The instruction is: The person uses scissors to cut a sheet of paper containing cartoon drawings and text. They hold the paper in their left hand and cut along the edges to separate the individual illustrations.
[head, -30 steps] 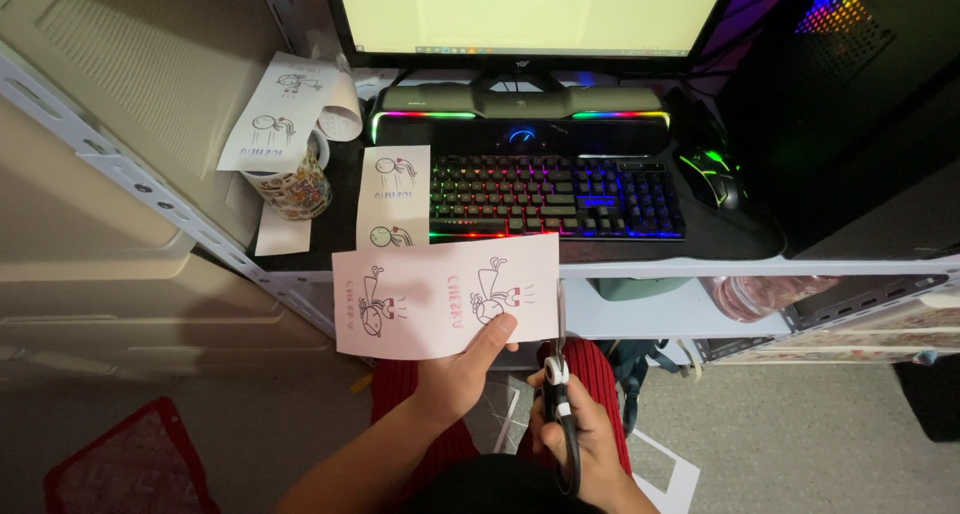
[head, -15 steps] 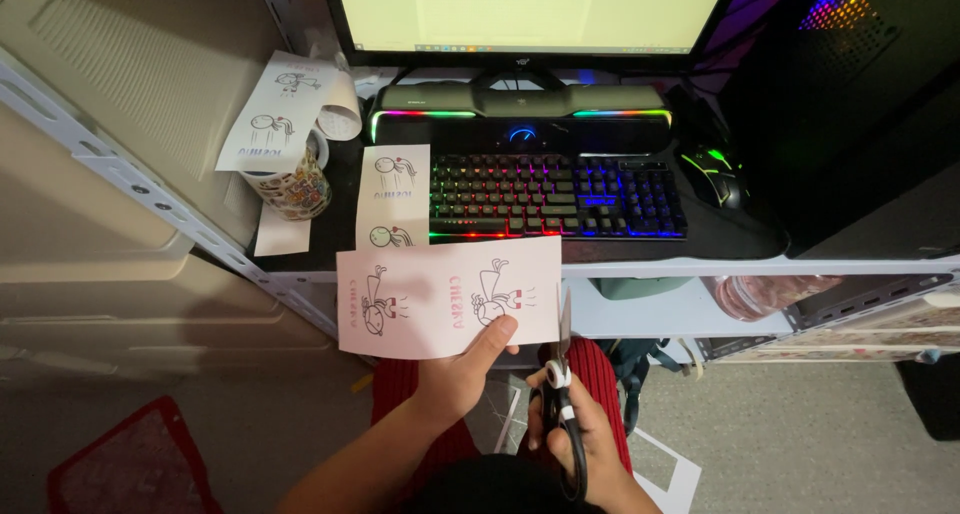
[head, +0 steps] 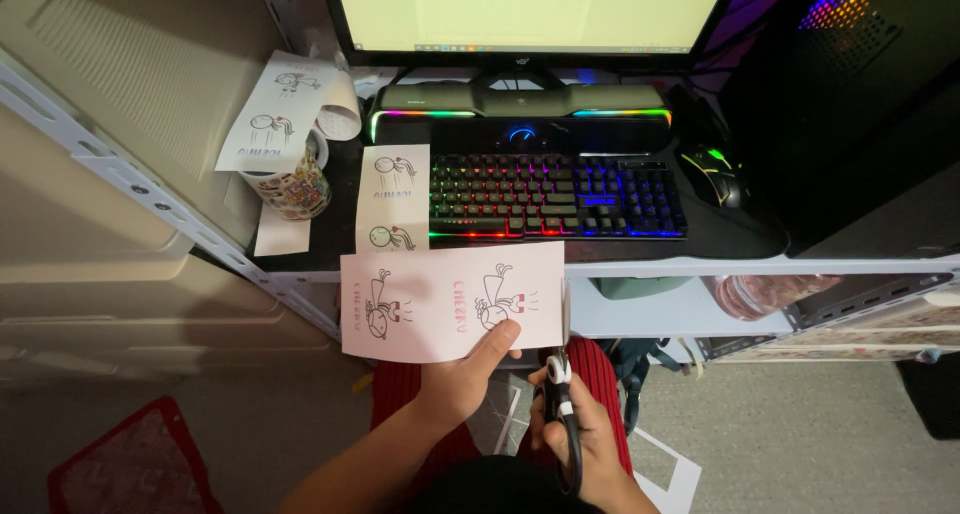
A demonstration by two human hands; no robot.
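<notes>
Observed from beside the person: the left hand (head: 455,384), lower centre of the frame, pinched the bottom edge of a pale pink printed sheet (head: 452,300), thumb laid over the lower right of the two cartoon figures on it. The sheet was held flat in the air at centre frame, just in front of the desk (head: 640,266) edge and overlapping it slightly. The right hand (head: 580,439), just to the right of the left one, was clenched around the handles of a pair of scissors (head: 562,394); the blades pointed up along the right edge of the sheet, and contact with the paper could not be judged. On the desk above lay a backlit keyboard (head: 558,196) with rainbow lighting, a monitor (head: 530,14) behind it at the top of the frame, and a lit mouse (head: 712,172) to the keyboard's right. To the keyboard's left lay a narrow strip of paper (head: 392,196) with similar figures; further left stood a patterned mug (head: 290,186), a curled printed sheet (head: 285,114) resting over it. Red cloth (head: 400,389) showed beneath the hands.
</notes>
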